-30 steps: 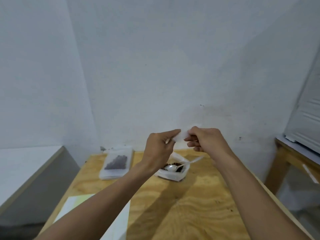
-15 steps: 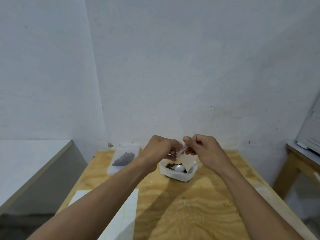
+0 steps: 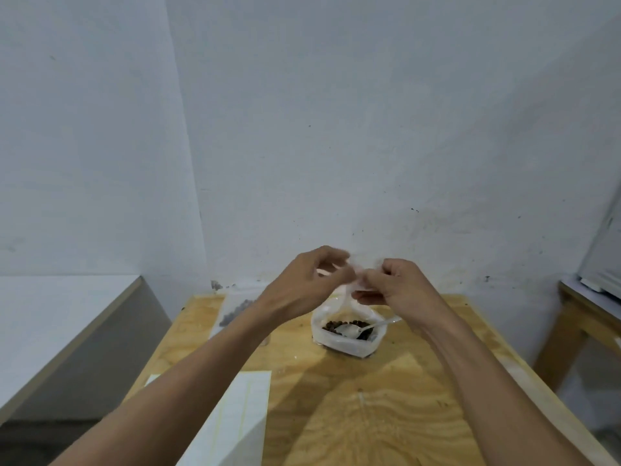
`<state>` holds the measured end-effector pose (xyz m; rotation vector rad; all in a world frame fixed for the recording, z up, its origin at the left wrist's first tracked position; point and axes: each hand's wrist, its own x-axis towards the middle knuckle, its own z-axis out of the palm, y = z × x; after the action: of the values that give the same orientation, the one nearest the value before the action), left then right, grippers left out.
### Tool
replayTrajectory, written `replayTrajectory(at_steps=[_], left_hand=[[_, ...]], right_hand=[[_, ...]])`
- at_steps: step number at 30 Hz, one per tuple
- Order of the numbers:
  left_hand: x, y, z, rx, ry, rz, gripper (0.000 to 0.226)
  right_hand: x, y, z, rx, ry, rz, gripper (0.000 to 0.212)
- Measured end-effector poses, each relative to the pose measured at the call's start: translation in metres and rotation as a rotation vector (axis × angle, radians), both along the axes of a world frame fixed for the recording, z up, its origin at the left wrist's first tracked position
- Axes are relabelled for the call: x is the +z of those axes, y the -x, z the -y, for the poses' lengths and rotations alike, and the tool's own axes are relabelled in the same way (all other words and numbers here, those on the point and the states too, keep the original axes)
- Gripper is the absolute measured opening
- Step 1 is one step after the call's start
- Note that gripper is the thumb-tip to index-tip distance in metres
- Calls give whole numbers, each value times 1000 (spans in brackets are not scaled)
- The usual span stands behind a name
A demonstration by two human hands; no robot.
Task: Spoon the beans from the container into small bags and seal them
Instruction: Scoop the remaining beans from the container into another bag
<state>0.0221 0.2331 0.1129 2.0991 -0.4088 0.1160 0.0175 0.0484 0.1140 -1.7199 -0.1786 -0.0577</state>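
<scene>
A small clear plastic bag (image 3: pixel 349 289) hangs in the air between my two hands, blurred. My left hand (image 3: pixel 307 282) pinches its top edge from the left and my right hand (image 3: pixel 391 284) pinches it from the right. Just below and behind them a white container (image 3: pixel 339 343) stands on the wooden table (image 3: pixel 369 408). Dark beans (image 3: pixel 342 323) lie inside it. A white plastic spoon (image 3: pixel 361 328) lies in the beans with its handle pointing right.
A flat clear bag holding dark beans (image 3: pixel 235 314) lies at the table's far left, partly behind my left arm. White sheets (image 3: pixel 235 422) lie at the near left. A grey ledge (image 3: pixel 50 331) runs on the left and a wooden bench (image 3: pixel 591 317) stands right.
The view has tilted down and the table fills more of the frame. Both hands stay on the small bag and have worked at its top edge above the container.
</scene>
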Motion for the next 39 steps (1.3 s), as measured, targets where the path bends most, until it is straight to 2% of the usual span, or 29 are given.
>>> replayTrajectory(at_steps=[2, 3, 5, 9, 10, 12, 14, 16, 19, 22, 24, 27, 29, 31, 32, 34, 35, 37, 39], left_hand=[[2, 2, -11, -159, -168, -55, 107], [3, 1, -13, -193, -244, -64, 124], [0, 0, -14, -225, -321, -19, 134], [-8, -9, -18, -161, -362, 118, 102], [-10, -10, -18, -142, -401, 152, 97], [-16, -10, -19, -106, -496, 231, 97], [-23, -12, -18, -58, -597, 325, 99], [-31, -14, -17, -3, -634, 393, 102], [-39, -15, -15, 18, -609, 463, 105], [-45, -11, -12, -15, -589, 502, 107], [-48, -8, -9, -23, -575, 479, 110], [-47, -6, -7, -18, -542, 453, 102], [-45, -8, -8, -18, -548, 438, 94], [-44, -11, -9, -1, -548, 409, 89], [-43, -14, -11, 19, -547, 389, 88], [-43, -19, -17, 68, -550, 328, 88], [-43, -20, -21, 91, -544, 286, 90], [-46, -22, -31, 129, -491, 160, 95], [-47, -21, -37, 169, -407, 23, 96]], right_hand=[[2, 2, 2, 82, -63, 1, 28], [1, 4, 2, 117, -58, 6, 29], [-2, 5, 1, 168, -3, -10, 27], [-11, -4, 7, 129, 178, -67, 18], [-13, -4, 8, 90, 225, -72, 21], [-19, -5, 11, -28, 325, -57, 30], [-16, 1, 9, -189, 446, 56, 17], [-12, 4, 8, -252, 391, 149, 15], [-11, -6, 12, -69, 237, 33, 8], [-16, -13, 15, 114, 220, -82, 28], [-19, -15, 14, 155, 180, -114, 23], [-22, -16, 9, 196, 193, -120, 55], [-23, -18, 5, 204, 212, -108, 60], [-23, -18, 1, 181, 219, -82, 52], [-21, -16, 0, 148, 207, -60, 40], [-21, -17, 4, -11, 202, 22, 11], [-25, -22, 11, -145, 296, 77, 11], [-36, -31, 26, -396, 602, 90, 34], [-51, -38, 43, -489, 739, -105, 61]])
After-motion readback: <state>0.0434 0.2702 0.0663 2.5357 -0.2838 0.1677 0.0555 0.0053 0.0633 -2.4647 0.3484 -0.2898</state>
